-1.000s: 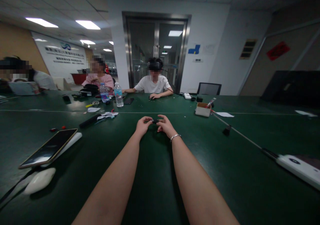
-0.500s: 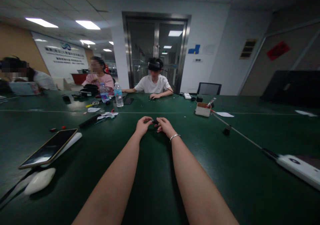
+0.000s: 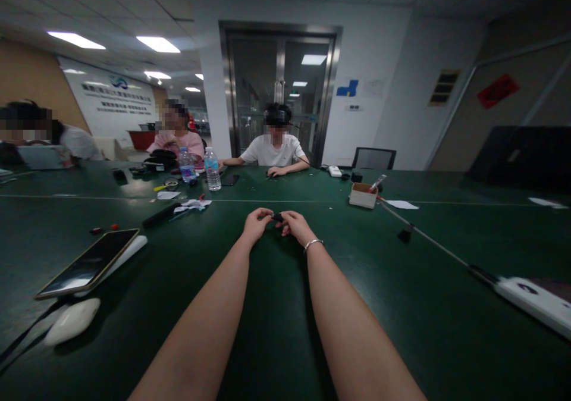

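A small dark object (image 3: pixel 277 217) is held between my two hands, just above the green table; it is too small to name. My left hand (image 3: pixel 257 225) pinches its left end, where a light-coloured tip shows at the fingertips. On the other end, the thumb and fingers of my right hand (image 3: pixel 296 226) are closed round it. A silver bracelet (image 3: pixel 313 244) circles my right wrist. Both forearms stretch forward over the table.
On the left of the green table (image 3: pixel 276 329) a phone (image 3: pixel 91 263) leans beside a white mouse-shaped object (image 3: pixel 74 322). Two water bottles (image 3: pixel 213 169) stand farther back. A small box (image 3: pixel 363 196) and a power strip (image 3: pixel 533 300) lie right. People sit opposite, one in white (image 3: pixel 276 150).
My hands keep their grip on the small dark object with almost no movement. The whole view has shifted very slightly.
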The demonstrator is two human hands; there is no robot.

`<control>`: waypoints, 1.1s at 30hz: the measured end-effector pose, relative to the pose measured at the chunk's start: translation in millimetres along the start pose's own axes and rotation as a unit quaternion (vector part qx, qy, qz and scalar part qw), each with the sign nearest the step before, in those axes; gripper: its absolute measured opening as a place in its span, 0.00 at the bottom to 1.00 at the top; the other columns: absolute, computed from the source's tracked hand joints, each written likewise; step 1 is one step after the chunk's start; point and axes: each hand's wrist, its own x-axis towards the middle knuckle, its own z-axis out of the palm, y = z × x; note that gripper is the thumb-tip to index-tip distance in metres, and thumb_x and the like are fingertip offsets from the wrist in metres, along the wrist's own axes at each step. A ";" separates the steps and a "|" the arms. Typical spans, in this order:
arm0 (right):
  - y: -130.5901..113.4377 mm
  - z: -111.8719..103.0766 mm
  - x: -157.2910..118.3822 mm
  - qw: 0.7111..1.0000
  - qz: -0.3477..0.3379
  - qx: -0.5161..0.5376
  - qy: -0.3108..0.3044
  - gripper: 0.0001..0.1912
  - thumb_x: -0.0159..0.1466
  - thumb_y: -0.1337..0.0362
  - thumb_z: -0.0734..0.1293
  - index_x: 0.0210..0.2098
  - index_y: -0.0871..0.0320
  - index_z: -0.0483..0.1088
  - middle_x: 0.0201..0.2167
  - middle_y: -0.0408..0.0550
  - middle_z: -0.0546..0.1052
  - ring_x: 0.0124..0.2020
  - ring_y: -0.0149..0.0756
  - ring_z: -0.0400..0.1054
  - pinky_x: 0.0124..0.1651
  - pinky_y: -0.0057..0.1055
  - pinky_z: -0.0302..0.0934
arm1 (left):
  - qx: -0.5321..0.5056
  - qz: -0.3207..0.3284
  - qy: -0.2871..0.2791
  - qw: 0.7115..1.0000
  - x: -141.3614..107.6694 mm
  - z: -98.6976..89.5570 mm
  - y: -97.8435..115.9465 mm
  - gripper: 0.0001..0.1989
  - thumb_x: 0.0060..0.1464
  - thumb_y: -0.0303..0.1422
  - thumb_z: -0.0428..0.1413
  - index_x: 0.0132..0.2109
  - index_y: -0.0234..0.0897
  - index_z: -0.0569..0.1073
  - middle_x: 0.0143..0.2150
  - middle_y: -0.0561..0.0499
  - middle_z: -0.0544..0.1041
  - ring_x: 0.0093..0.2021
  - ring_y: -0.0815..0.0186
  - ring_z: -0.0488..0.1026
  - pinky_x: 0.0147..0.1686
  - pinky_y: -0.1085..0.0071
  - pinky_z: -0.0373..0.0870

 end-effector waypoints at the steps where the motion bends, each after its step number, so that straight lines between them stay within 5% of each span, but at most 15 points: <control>1: 0.3 -0.3 0.3 1.000 -0.001 0.003 0.000 0.07 0.64 0.64 0.62 0.39 0.62 0.66 0.20 0.44 0.75 0.11 0.22 0.61 0.17 0.21 0.63 | 0.004 -0.004 -0.003 1.000 0.0 -0.1 -0.2 0.05 0.44 0.26 0.58 0.33 0.33 0.74 0.32 0.48 0.76 0.32 0.66 0.74 0.42 0.63 0.70; 8: 2.9 -1.9 1.7 1.000 -0.007 0.013 0.002 0.06 0.64 0.66 0.62 0.37 0.62 0.67 0.19 0.43 0.74 0.12 0.23 0.62 0.19 0.21 0.64 | 0.019 0.002 -0.024 1.000 0.2 -0.8 -5.9 0.10 0.40 0.28 0.62 0.35 0.34 0.75 0.37 0.46 0.78 0.40 0.64 0.74 0.48 0.62 0.67; 33: 1.8 -0.3 0.2 1.000 0.000 0.007 0.009 0.05 0.64 0.67 0.61 0.36 0.63 0.67 0.16 0.42 0.72 0.12 0.23 0.63 0.19 0.20 0.65 | 0.031 -0.035 -0.032 0.998 0.2 2.4 -6.7 0.09 0.44 0.31 0.60 0.36 0.35 0.73 0.31 0.49 0.76 0.32 0.66 0.73 0.39 0.67 0.69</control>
